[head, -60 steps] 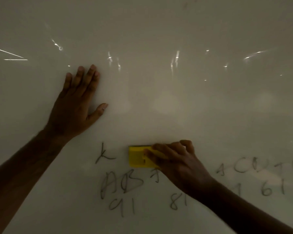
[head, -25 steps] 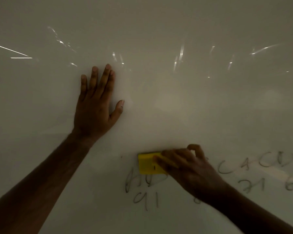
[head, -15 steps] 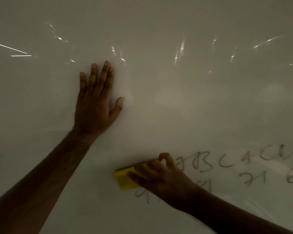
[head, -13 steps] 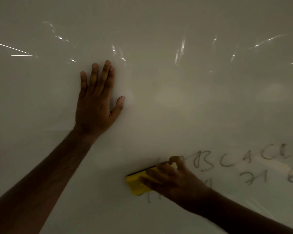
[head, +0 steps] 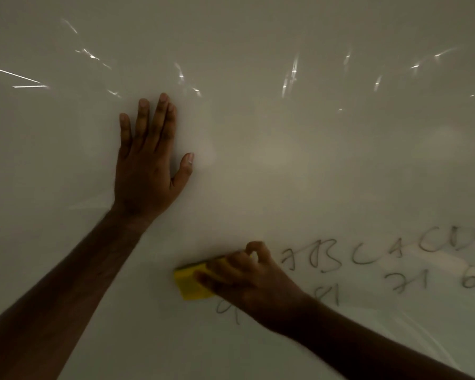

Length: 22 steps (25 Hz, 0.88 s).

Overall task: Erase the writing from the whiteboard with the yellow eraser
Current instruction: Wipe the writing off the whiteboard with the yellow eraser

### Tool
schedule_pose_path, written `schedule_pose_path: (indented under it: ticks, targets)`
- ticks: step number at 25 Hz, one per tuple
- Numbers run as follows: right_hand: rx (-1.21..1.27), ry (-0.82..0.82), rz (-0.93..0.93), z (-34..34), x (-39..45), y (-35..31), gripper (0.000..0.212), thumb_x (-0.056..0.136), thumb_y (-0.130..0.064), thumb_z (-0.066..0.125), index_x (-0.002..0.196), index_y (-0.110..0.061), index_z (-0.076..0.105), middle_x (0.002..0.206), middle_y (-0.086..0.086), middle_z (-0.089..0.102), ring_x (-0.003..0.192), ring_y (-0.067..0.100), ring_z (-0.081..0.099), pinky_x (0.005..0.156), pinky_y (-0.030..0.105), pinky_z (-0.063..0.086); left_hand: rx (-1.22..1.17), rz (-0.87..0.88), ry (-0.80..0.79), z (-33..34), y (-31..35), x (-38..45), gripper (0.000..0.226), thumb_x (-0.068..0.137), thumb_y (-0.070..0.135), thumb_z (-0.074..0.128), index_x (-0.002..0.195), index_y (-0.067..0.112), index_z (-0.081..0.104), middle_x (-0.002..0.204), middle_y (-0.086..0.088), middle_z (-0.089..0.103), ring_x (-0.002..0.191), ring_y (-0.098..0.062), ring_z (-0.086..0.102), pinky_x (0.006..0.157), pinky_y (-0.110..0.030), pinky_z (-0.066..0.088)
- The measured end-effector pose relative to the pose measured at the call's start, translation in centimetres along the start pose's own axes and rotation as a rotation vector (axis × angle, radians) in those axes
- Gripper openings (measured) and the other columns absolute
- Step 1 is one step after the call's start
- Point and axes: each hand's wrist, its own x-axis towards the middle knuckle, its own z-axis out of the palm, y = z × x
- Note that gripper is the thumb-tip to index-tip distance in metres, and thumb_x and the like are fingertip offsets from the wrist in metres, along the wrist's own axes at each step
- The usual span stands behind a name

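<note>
The right hand (head: 254,281) is gripping the yellow eraser (head: 190,282), pressing it on the whiteboard (head: 327,165) just left of the writing (head: 324,259). The left hand (head: 148,163) is resting flat, fingers straight, above-left of the eraser. A fast, light pass is likely leaving faint smears.

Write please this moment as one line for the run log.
left hand: flat on whiteboard | right hand: grips yellow eraser on board | writing: remains at right
</note>
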Motion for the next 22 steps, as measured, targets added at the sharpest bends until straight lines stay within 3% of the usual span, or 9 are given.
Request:
schedule_pose_path:
  ticks: [4,8,11,17,20,22]
  targets:
    - [-0.044,-0.098,-0.079,-2.4,-5.6,2.3,0.04,0.109,-0.021,0.052,0.149,-0.027,0.057,0.138,-0.002,0.064,0.107,0.024,0.066,0.092,0.048,0.051,-0.012,-0.004,-0.012,-0.1,0.1,0.0,0.076,0.112,0.048,0.035,0.171,0.004,0.017,0.18,-0.016,0.014,0.167,-0.039,0.01,0.135,-0.057,0.002]
    - [-0.105,-0.025,0.154,-6.2,-5.3,9.5,0.054,0.103,-0.028,0.069,0.154,-0.028,0.052,0.146,0.0,0.061,0.113,0.027,0.064,0.094,0.049,0.044,-0.009,-0.051,-0.021,-0.1,0.8,-0.1,0.077,0.111,0.048,0.035,0.172,0.003,0.015,0.18,-0.016,0.012,0.166,-0.043,0.007,0.135,-0.055,-0.003]
    - [-0.096,0.034,0.26,-5.6,-2.9,9.8,0.057,0.102,-0.034,0.07,0.155,-0.03,0.051,0.148,-0.002,0.06,0.114,0.025,0.06,0.094,0.048,0.043,-0.037,-0.134,-0.029,0.1,2.8,-0.2,0.08,0.111,0.048,0.036,0.172,0.003,0.013,0.181,-0.016,0.009,0.166,-0.045,0.005,0.134,-0.059,-0.001]
    - [-0.062,-0.082,-0.011,-5.0,-9.5,7.5,0.043,0.111,-0.018,0.047,0.153,-0.027,0.053,0.141,-0.002,0.063,0.109,0.023,0.065,0.094,0.048,0.048,-0.037,-0.116,-0.078,0.2,6.3,-2.2,0.084,0.11,0.051,0.038,0.171,-0.001,0.014,0.18,-0.021,0.009,0.165,-0.049,0.007,0.135,-0.06,0.003]
    - [-0.095,-0.107,-0.03,-7.0,-11.6,10.4,0.049,0.108,-0.019,0.057,0.155,-0.026,0.05,0.142,-0.001,0.063,0.113,0.024,0.066,0.097,0.048,0.047,-0.03,-0.097,-0.097,0.5,8.2,-3.1,0.086,0.109,0.052,0.04,0.17,-0.002,0.014,0.179,-0.022,0.009,0.164,-0.05,0.008,0.135,-0.061,0.006]
    - [-0.111,-0.047,0.064,-8.5,-10.2,13.5,0.051,0.105,-0.024,0.065,0.154,-0.027,0.052,0.143,0.001,0.063,0.112,0.026,0.065,0.097,0.049,0.046,-0.026,-0.089,-0.095,0.7,9.1,-2.7,0.085,0.109,0.052,0.04,0.17,-0.003,0.014,0.179,-0.022,0.01,0.165,-0.05,0.008,0.135,-0.061,0.005]
